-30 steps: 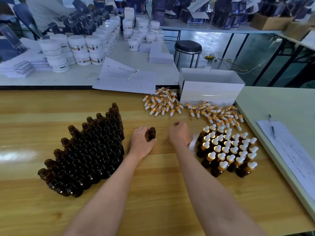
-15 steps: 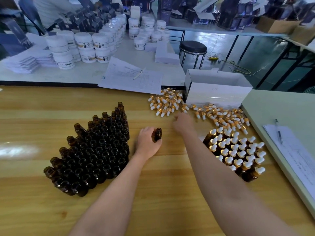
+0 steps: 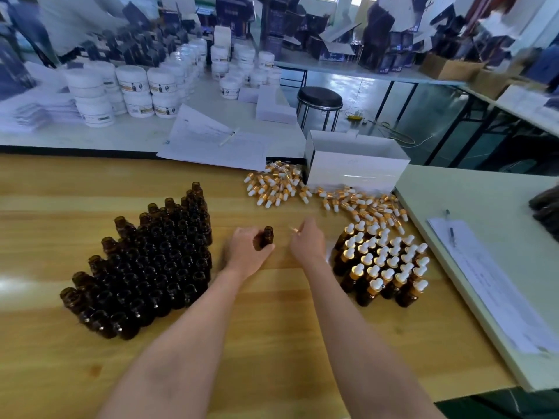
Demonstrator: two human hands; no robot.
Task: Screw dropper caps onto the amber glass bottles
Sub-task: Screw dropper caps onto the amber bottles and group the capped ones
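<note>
- Amber glass bottle (image 3: pixel 267 237), uncapped and upright, stands on the wooden worktop (image 3: pixel 272 328) between the two hands. The left hand (image 3: pixel 246 252) grips it, fingers and thumb curled round its lower body.
- The right hand (image 3: pixel 307 241) is just beside the bottle, not touching it. Its fingers are drawn together, pinching a dropper cap (image 3: pixel 293 229) that is blurred and shows only as a pale gold glint at the fingertips.
- To the left stands a dense block of open bottles (image 3: pixel 145 261), upright and packed against one another.
- To the right is a smaller block of capped bottles (image 3: pixel 384 261), each with a gold collar and a white bulb.
- Beyond the hands, loose caps (image 3: pixel 278 186) lie in a heap that trails rightwards along the foot of a white box (image 3: pixel 357 172).
- Printed sheets (image 3: pixel 217 143) with a pen (image 3: pixel 230 137) on them overlap the far edge of the wood.
- Behind them, white jars (image 3: pixel 136 89) are stacked on a grey worktop, and a black stool (image 3: pixel 320 98) stands on the floor.
- On the right, a paler worktop (image 3: pixel 484 201) butts against the wooden one and carries a form (image 3: pixel 496 285) and a second pen (image 3: pixel 450 228).
</note>
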